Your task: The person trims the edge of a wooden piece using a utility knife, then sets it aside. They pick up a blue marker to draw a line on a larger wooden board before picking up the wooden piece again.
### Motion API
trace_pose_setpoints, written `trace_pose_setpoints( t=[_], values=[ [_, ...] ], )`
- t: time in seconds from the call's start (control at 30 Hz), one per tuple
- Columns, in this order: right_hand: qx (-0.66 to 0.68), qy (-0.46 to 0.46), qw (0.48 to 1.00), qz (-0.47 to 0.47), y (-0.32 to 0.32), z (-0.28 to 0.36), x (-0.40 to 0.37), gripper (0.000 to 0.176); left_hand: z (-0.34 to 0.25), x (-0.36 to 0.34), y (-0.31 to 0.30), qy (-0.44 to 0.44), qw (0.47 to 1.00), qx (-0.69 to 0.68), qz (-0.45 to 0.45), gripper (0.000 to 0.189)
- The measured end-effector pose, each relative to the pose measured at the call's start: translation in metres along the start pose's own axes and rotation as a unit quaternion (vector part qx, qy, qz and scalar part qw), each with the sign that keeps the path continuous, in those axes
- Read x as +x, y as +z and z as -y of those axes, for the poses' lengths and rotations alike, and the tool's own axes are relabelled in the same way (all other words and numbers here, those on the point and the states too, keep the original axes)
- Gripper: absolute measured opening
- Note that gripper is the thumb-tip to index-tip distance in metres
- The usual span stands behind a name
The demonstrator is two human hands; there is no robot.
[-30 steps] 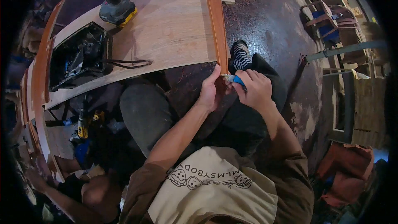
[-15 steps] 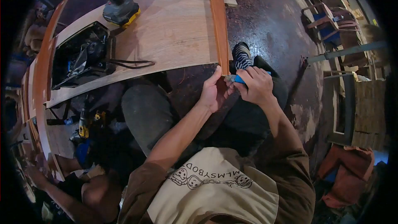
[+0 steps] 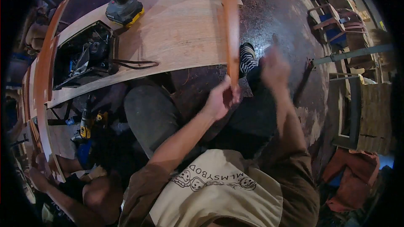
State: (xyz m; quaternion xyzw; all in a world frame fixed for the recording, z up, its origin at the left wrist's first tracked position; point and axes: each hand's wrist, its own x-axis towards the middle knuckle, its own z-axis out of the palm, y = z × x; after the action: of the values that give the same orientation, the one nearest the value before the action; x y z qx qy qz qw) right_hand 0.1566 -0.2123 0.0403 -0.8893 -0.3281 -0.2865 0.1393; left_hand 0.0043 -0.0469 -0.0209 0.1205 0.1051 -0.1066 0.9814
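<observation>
My left hand (image 3: 222, 99) grips the near end of a reddish-brown wooden strip (image 3: 231, 38), thumb on top and fingers curled beneath. The strip points away from me, its far part over the right end of a pale plywood board (image 3: 168, 33). Apart from it, to the right, my right hand (image 3: 275, 70) is smeared by motion above my leg and the dark floor. A small pale blur shows by its fingertips; the blue-handled tool from before cannot be made out there.
On the board stand a cordless drill (image 3: 123, 8) and a black open case (image 3: 84, 59) with dark contents and a strap. Another drill (image 3: 85, 124) lies lower left, near another person's arm (image 3: 69, 204). Wooden frames (image 3: 336, 25) and reddish cloth (image 3: 353, 176) are at right.
My right hand, which held a blue-handled tool against the strip's near end, has moved up and right, away from it. The strip has lifted and shifted slightly right in my left hand.
</observation>
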Motion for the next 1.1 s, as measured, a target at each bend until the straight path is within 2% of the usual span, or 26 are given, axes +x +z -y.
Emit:
trace_pose_setpoints(
  t=[0.03,0.1,0.17,0.23,0.3,0.33,0.47,0.5,0.53,0.63,0.73,0.87,0.9,1.03,1.1],
  values=[
    [-0.027,0.12,0.991,-0.053,-0.012,-0.023,0.024,0.023,0.006,-0.007,0.002,-0.021,0.998,0.051,-0.003,0.04],
    [0.006,0.082,0.991,-0.108,-0.046,-0.035,0.052,0.027,-0.004,-0.007,0.005,-0.034,0.996,0.077,0.013,0.043],
    [0.031,0.088,0.992,-0.088,-0.063,-0.024,0.054,0.027,0.003,-0.003,-0.002,-0.062,0.988,0.134,0.048,0.049],
    [0.05,0.091,0.992,-0.072,-0.073,-0.007,0.046,0.028,0.011,0.003,-0.001,-0.072,0.989,0.115,0.056,0.049],
    [0.149,0.1,0.978,-0.104,-0.074,0.017,0.03,0.027,0.015,0.002,0.001,-0.08,0.99,0.097,0.056,0.049],
    [0.151,0.099,0.978,-0.105,-0.072,0.019,0.019,0.027,0.014,0.001,0.004,-0.067,0.99,0.108,0.061,0.048],
    [0.26,0.182,0.941,-0.116,-0.047,0.033,-0.023,0.027,0.006,-0.011,0.031,-0.066,0.985,0.151,0.053,0.046],
    [0.295,0.214,0.926,-0.103,-0.044,0.038,-0.029,0.029,0.012,-0.001,0.008,-0.046,0.976,0.136,0.164,0.045],
    [0.297,0.212,0.925,-0.106,-0.039,0.04,-0.035,0.029,0.007,-0.001,0.011,-0.045,0.975,0.139,0.165,0.045],
    [0.323,0.194,0.915,-0.14,-0.034,0.045,-0.041,0.029,-0.014,-0.008,0.03,-0.015,0.982,0.173,0.079,0.045],
    [0.29,0.175,0.934,-0.111,-0.038,0.055,-0.041,0.029,-0.028,0.001,0.021,0.026,0.983,0.16,0.086,0.046],
    [0.31,0.189,0.93,-0.058,-0.031,0.061,-0.042,0.027,-0.037,0.017,-0.002,0.072,0.993,0.054,0.074,0.049],
    [0.309,0.164,0.936,-0.024,-0.029,0.064,-0.04,0.027,-0.036,0.017,0.0,0.065,0.997,0.036,0.016,0.05],
    [0.25,0.115,0.958,0.08,-0.033,0.084,-0.037,0.024,-0.031,0.015,0.004,0.073,0.996,0.036,0.027,0.05],
    [0.217,0.096,0.961,0.141,-0.042,0.094,-0.034,0.021,-0.031,0.014,0.003,0.083,0.994,0.07,0.002,0.051]
  ],
)
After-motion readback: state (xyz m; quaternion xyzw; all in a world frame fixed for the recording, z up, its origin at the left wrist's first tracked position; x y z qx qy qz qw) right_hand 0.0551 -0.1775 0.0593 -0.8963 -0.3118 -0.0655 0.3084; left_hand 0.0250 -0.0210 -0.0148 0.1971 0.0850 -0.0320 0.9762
